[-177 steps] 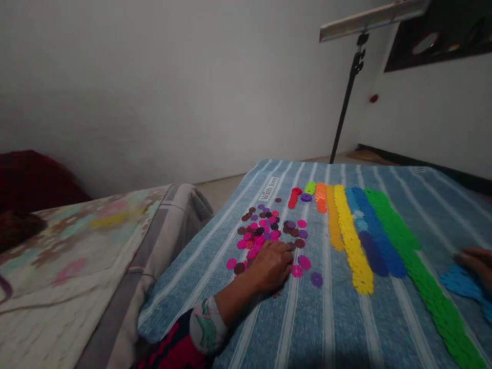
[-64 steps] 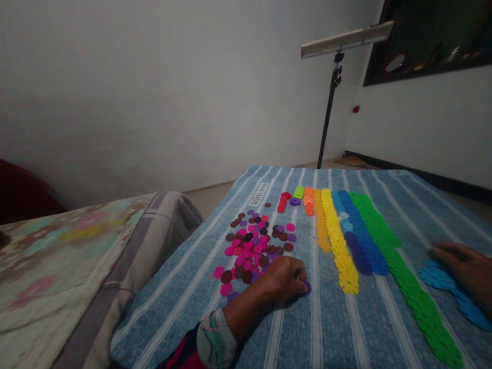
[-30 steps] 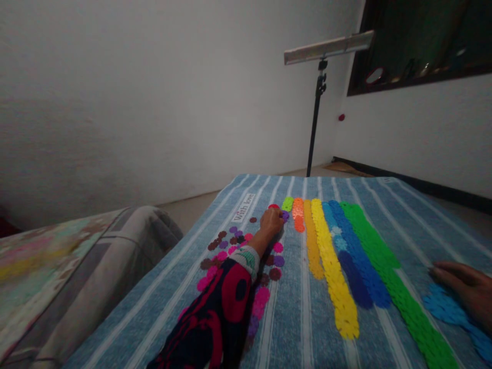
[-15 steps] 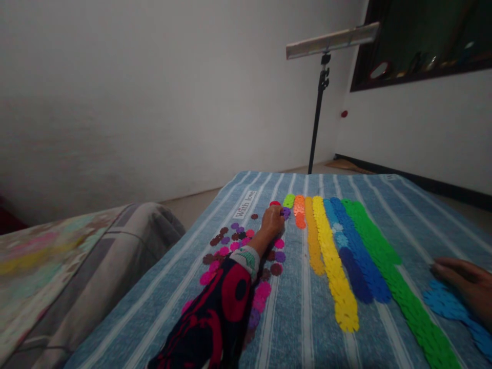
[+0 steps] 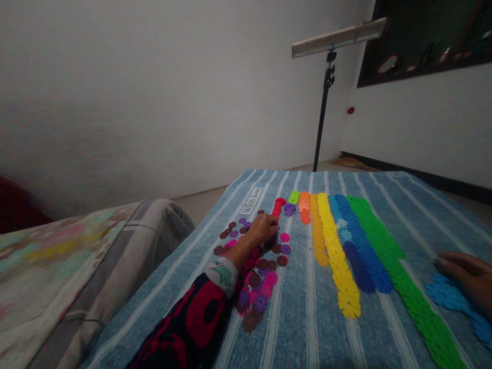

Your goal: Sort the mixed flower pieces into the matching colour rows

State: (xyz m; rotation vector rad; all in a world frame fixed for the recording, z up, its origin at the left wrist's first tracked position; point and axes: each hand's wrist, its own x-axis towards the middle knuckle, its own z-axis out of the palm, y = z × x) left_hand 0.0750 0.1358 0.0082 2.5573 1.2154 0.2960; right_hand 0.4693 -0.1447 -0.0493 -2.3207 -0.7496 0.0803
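Over the mixed pink, brown and purple discs is my left hand, its fingers closed; whatever they hold is too small to make out. Just beyond it lie a red row and a purple disc. Rows of lime, orange, amber, yellow, blue and green discs run along the striped cloth. At the right edge, my right hand rests beside light blue discs, partly cut off, its fingertips close together.
A bed or seat with a patterned cover stands at the left. Behind the cloth-covered table rises a black stand with a flat bar on top. A dark window is at the upper right.
My left hand has moved back toward me and left, away from the purple disc near the lime row, uncovering the red row. My right hand has hardly moved. The view has shifted slightly.
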